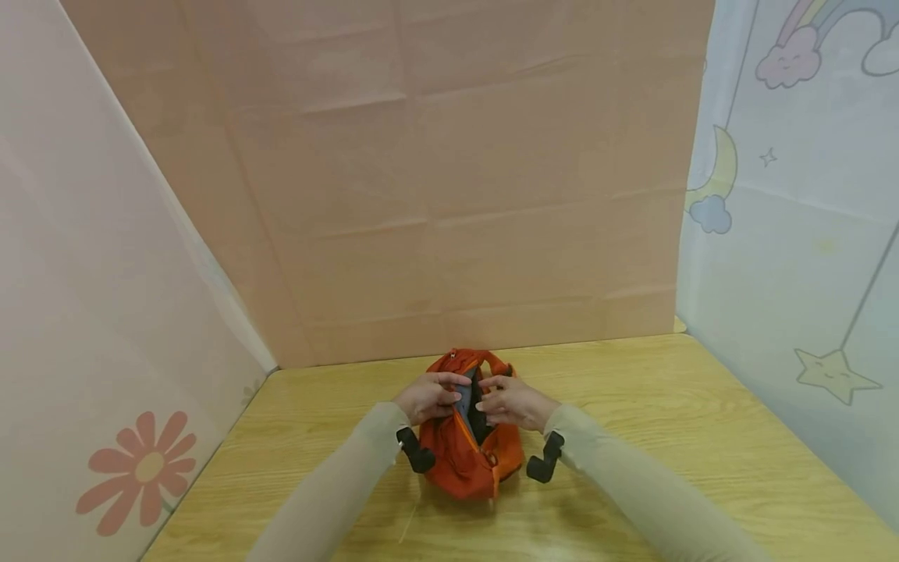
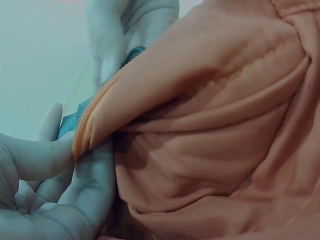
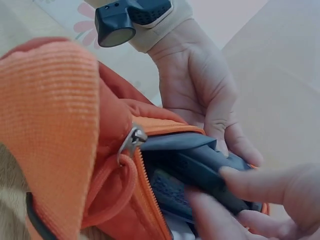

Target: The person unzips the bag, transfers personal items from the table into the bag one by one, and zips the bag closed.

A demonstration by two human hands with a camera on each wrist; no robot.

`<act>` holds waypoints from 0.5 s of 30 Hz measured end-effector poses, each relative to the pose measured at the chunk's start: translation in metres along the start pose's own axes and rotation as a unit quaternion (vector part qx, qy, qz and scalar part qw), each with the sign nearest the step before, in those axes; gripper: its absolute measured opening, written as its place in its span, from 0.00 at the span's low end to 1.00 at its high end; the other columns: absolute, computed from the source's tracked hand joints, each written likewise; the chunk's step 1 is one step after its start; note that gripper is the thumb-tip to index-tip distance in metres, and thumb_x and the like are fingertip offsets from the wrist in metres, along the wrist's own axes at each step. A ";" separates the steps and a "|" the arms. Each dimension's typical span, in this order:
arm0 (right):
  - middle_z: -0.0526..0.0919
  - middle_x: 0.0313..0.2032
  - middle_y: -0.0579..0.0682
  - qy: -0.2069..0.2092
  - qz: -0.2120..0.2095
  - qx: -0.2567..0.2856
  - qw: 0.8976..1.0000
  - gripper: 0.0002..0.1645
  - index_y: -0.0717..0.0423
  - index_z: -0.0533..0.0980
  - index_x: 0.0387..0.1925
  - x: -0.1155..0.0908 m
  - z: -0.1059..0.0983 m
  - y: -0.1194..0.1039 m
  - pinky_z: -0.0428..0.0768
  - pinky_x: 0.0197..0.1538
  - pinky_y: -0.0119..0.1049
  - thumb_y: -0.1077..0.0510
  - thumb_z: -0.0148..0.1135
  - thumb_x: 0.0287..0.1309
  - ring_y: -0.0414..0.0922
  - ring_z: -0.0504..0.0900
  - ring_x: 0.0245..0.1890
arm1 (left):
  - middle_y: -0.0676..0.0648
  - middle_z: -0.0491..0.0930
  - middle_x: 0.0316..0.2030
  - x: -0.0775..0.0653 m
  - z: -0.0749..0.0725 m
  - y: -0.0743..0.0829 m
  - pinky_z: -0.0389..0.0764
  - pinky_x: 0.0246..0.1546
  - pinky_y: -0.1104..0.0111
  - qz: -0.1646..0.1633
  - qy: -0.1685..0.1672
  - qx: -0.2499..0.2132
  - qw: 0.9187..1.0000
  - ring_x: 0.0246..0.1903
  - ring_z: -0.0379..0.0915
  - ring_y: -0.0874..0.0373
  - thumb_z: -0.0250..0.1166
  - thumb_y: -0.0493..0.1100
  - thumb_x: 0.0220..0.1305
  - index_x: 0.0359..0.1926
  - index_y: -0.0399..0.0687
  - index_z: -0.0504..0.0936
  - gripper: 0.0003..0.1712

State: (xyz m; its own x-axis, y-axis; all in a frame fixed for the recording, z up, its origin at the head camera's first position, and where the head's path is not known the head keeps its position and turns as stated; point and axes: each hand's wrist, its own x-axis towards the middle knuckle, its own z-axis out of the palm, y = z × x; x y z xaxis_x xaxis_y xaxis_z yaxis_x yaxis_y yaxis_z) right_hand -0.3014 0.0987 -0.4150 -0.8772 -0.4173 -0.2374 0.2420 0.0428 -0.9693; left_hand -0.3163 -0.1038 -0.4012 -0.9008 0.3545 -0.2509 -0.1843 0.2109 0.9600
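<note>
A red-orange fabric bag (image 1: 456, 460) lies on the table with its zipped opening spread apart, showing a grey lining (image 1: 463, 398). My left hand (image 1: 430, 396) pinches the left edge of the opening, thumb on the inner side and fingers under the outer cloth, along the orange zipper (image 2: 97, 105). My right hand (image 1: 516, 402) reaches in from the other side with its fingers extended. In the right wrist view, its fingertips touch dark grey material (image 3: 210, 165) inside the mouth. A metal zipper pull (image 3: 132, 140) with an orange cord loop sits at one end.
The bag rests on a wood-grain table (image 1: 611, 468). A wide orange webbing strap (image 3: 55, 110) arches beside the opening. Behind stands a plain peach backdrop (image 1: 492, 195), with printed cloth walls (image 1: 794, 297) on both sides. Each wrist wears a black camera (image 1: 546, 459).
</note>
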 end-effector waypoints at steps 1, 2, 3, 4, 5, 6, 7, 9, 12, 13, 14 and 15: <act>0.59 0.66 0.73 -0.012 0.002 0.001 1.000 0.39 0.64 0.54 0.71 -0.001 -0.001 0.000 0.79 0.53 0.48 0.71 0.57 0.61 0.58 0.79 0.53 | 0.47 0.74 0.38 0.000 0.000 0.000 0.80 0.38 0.68 0.000 0.001 -0.001 1.000 0.36 0.77 0.57 0.57 0.30 0.67 0.58 0.42 0.78 0.20; 0.57 0.67 0.74 -0.024 0.004 0.000 1.000 0.41 0.63 0.52 0.72 -0.002 -0.002 0.000 0.80 0.51 0.49 0.72 0.57 0.61 0.58 0.79 0.52 | 0.47 0.74 0.38 0.000 0.000 0.000 0.80 0.38 0.68 0.000 0.003 -0.002 1.000 0.37 0.77 0.57 0.57 0.30 0.67 0.58 0.42 0.78 0.20; 0.55 0.67 0.75 -0.034 0.006 0.002 0.999 0.43 0.63 0.51 0.73 -0.004 -0.003 -0.001 0.80 0.50 0.49 0.73 0.57 0.60 0.58 0.80 0.50 | 0.47 0.74 0.38 0.001 0.000 0.000 0.80 0.38 0.67 -0.001 0.005 -0.003 1.000 0.37 0.77 0.57 0.57 0.30 0.67 0.58 0.42 0.78 0.20; 0.54 0.68 0.76 -0.045 0.008 0.004 0.999 0.45 0.62 0.49 0.74 -0.005 -0.004 -0.001 0.81 0.50 0.49 0.74 0.56 0.59 0.57 0.80 0.49 | 0.47 0.74 0.38 0.001 0.000 0.000 0.80 0.38 0.67 -0.001 0.006 -0.005 1.000 0.37 0.77 0.56 0.56 0.30 0.67 0.58 0.42 0.78 0.20; 0.53 0.68 0.76 -0.055 0.009 0.006 0.998 0.46 0.62 0.48 0.74 -0.006 -0.004 -0.001 0.81 0.49 0.48 0.75 0.56 0.59 0.55 0.81 0.48 | 0.47 0.75 0.38 0.001 0.000 0.000 0.80 0.39 0.67 -0.001 0.008 -0.005 1.000 0.38 0.77 0.56 0.56 0.29 0.67 0.58 0.42 0.78 0.19; 0.52 0.68 0.76 -0.064 0.008 0.005 0.998 0.47 0.63 0.46 0.75 -0.006 -0.005 -0.001 0.81 0.50 0.48 0.75 0.55 0.59 0.54 0.81 0.47 | 0.47 0.75 0.38 0.001 0.000 -0.001 0.80 0.39 0.67 -0.001 0.010 -0.005 1.000 0.38 0.77 0.56 0.56 0.29 0.67 0.58 0.42 0.79 0.19; 0.53 0.68 0.76 -0.070 0.005 0.002 0.998 0.47 0.63 0.45 0.75 -0.007 -0.005 -0.001 0.81 0.50 0.47 0.75 0.55 0.59 0.52 0.82 0.46 | 0.47 0.75 0.37 0.001 0.000 -0.001 0.80 0.39 0.67 -0.001 0.012 -0.005 1.000 0.38 0.77 0.56 0.56 0.29 0.67 0.57 0.42 0.79 0.19; 0.55 0.67 0.75 -0.078 -0.003 -0.001 0.997 0.47 0.64 0.45 0.75 -0.007 -0.006 -0.001 0.81 0.50 0.46 0.76 0.55 0.60 0.49 0.82 0.44 | 0.47 0.75 0.37 0.000 0.001 -0.001 0.80 0.39 0.67 0.000 0.014 -0.004 1.000 0.38 0.77 0.56 0.56 0.29 0.67 0.57 0.42 0.79 0.19; 0.57 0.66 0.75 -0.079 -0.012 -0.002 0.997 0.46 0.63 0.45 0.75 -0.006 -0.006 0.000 0.81 0.50 0.45 0.76 0.55 0.60 0.49 0.81 0.45 | 0.47 0.75 0.37 0.000 0.001 0.000 0.80 0.38 0.67 0.000 0.013 -0.005 1.000 0.38 0.77 0.56 0.56 0.29 0.67 0.57 0.42 0.79 0.19; 0.57 0.65 0.76 -0.078 -0.015 -0.004 0.997 0.46 0.64 0.45 0.74 -0.005 -0.006 0.000 0.81 0.50 0.46 0.76 0.55 0.60 0.50 0.81 0.46 | 0.47 0.75 0.37 0.000 0.001 0.000 0.80 0.38 0.67 0.000 0.012 -0.004 1.000 0.38 0.77 0.56 0.57 0.29 0.67 0.57 0.42 0.79 0.19; 0.56 0.65 0.76 -0.076 -0.015 -0.003 0.997 0.46 0.64 0.46 0.74 -0.004 -0.006 0.000 0.81 0.50 0.46 0.76 0.55 0.60 0.52 0.81 0.47 | 0.46 0.76 0.38 0.001 0.001 -0.001 0.80 0.38 0.67 -0.001 0.010 -0.004 1.000 0.39 0.78 0.55 0.57 0.29 0.67 0.57 0.42 0.79 0.19; 0.56 0.65 0.77 -0.074 -0.016 -0.004 0.997 0.46 0.64 0.46 0.74 -0.003 -0.006 0.000 0.81 0.50 0.47 0.76 0.56 0.59 0.54 0.80 0.49 | 0.46 0.76 0.39 0.001 0.001 -0.001 0.80 0.38 0.67 -0.002 0.010 -0.006 1.000 0.39 0.78 0.55 0.57 0.29 0.66 0.57 0.42 0.79 0.19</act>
State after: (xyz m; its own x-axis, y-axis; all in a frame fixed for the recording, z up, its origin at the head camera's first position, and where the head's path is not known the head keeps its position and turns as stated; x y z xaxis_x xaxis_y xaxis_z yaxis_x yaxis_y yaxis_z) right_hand -0.3009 0.1051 -0.4150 -0.8136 -0.5475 -0.1958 0.2114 0.0351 -0.9768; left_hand -0.3165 -0.1030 -0.4021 -0.9074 0.3360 -0.2524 -0.1923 0.2018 0.9603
